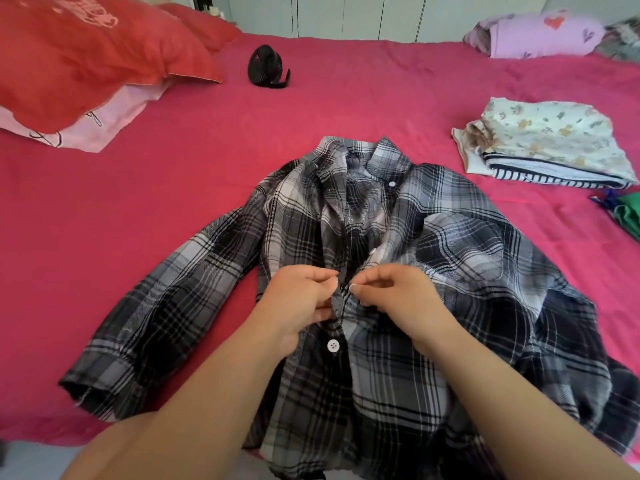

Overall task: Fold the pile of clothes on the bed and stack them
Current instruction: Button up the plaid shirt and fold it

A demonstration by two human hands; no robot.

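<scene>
Now left hand and right hand pinch the rumpled grey plaid shirt's front edges

Bed tally, qty ea.
1 grey-blk plaid button shirt, 2 red fabric pillows, 1 round blk fan, 2 folded garments.

Both bare forearms reach forward and angle toward each other. The left hand and the right hand nearly touch, each with curled fingers pinching an edge of the shirt.
</scene>
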